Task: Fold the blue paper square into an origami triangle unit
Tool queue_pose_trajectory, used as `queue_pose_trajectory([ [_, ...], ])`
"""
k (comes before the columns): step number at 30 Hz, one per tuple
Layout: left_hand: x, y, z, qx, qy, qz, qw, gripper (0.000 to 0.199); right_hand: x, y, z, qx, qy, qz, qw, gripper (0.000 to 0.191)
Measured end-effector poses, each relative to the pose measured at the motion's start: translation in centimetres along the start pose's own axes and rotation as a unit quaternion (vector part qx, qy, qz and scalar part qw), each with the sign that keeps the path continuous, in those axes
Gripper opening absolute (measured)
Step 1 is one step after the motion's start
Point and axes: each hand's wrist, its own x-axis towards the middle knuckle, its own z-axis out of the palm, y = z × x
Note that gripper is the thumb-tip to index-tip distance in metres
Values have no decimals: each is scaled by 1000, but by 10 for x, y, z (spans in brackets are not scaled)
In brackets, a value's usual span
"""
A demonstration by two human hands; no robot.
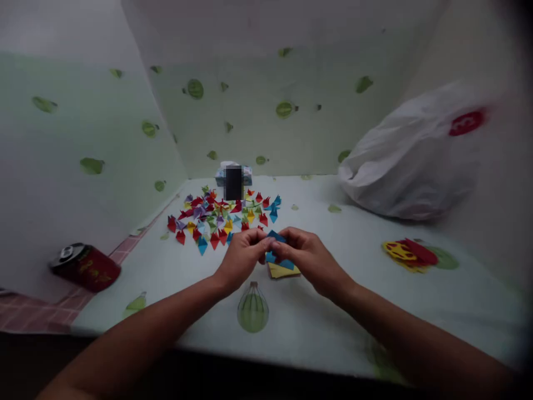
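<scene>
Head view: a small piece of blue paper [277, 236] is held at the centre of the work area, above the near side of the tabletop [200, 328]. The left hand [245, 250] and right hand [308, 251] meet at it, the fingers of both bent and gripping the paper from opposite sides, with the thumbs toward the wearer. Such a two-sided pinch presumably steadies a light piece and allows fine control of its edges. The exact fold is hidden by the fingers.

Just below the hands lies a yellow paper item [283, 271], probably kept within easy reach. Blue also shows above it; whether that belongs to the held piece or lies on the yellow cannot be determined.

Beyond the hands, numerous folded paper pieces [229, 226] in mixed colours are spread loosely, apparently grouped there to leave working room in front. Behind them are a dark rectangular object [234, 184], partly pixelated, and a tissue box [248, 178]; contact between these two is not verifiable.

Outlying items: a red can [97, 270] at the left edge, seemingly tilted, though lens distortion may account for this; red and yellow material [420, 253] on the right; a white plastic bag [408, 158] farther back. All three sit well apart from the hands, likely to avoid interference.
</scene>
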Motion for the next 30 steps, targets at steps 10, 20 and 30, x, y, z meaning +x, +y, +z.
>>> queue_pose_trajectory([
  [10,6,-22,-2,0,-34,-74,997,32,5,27,-9,8,26,34,999,29],
  [20,6,-24,-5,-15,-52,-88,995,32,1,31,-12,37,6,63,997,27],
  [30,6,-27,-5,6,-76,-86,993,29,1,31,-11,4,6,51,999,27],
])
